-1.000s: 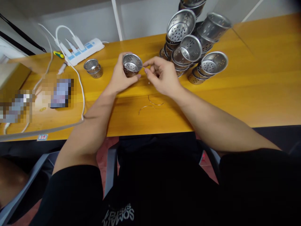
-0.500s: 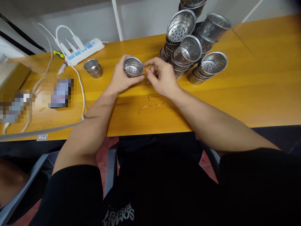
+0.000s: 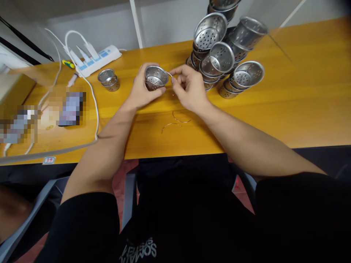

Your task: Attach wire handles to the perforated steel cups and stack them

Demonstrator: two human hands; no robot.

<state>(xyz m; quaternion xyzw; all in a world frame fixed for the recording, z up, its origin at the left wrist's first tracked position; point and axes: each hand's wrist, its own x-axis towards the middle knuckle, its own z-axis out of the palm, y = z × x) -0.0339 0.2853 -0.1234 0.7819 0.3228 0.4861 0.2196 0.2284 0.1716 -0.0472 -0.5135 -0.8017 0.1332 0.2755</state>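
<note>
My left hand (image 3: 141,91) is wrapped round a small perforated steel cup (image 3: 155,77), held just above the yellow table (image 3: 287,106) with its mouth tilted toward me. My right hand (image 3: 189,87) sits right beside the cup, its thumb and forefinger pinched on a thin wire handle (image 3: 170,74) at the cup's rim. Two loose curved wires (image 3: 175,121) lie on the table just in front of my hands.
A heap of the same perforated cups (image 3: 225,54) rises at the back right. One more small steel cup (image 3: 109,79) stands left of my hands. A white power strip (image 3: 94,60) with plugs and cables lies at the back left. Blurred items lie far left.
My left hand has turned the cup a little, tipping its mouth more toward me and right. My right hand's pinch has moved closer to the rim with the wire.
</note>
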